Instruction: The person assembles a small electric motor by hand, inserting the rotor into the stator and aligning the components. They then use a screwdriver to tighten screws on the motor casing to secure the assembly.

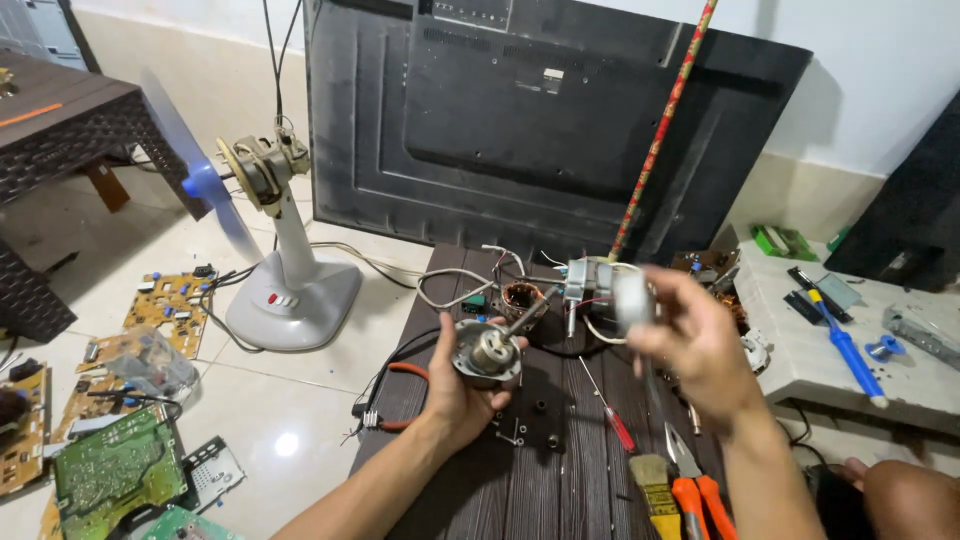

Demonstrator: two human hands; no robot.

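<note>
Rotor in our left hand, motor housing in our right

Our left hand is clamped on the rotor, its shaft pointing toward 1 o'clock at the motor housing, which our right hand grips just beside it above the dark table.

A large black flat screen is leaned against the wall, back outward, beyond both hands; a small white label is stuck on it.

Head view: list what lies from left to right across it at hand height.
Green circuit board → white fan stand → left hand holding a motor rotor → right hand → blue-handled tool.
</note>
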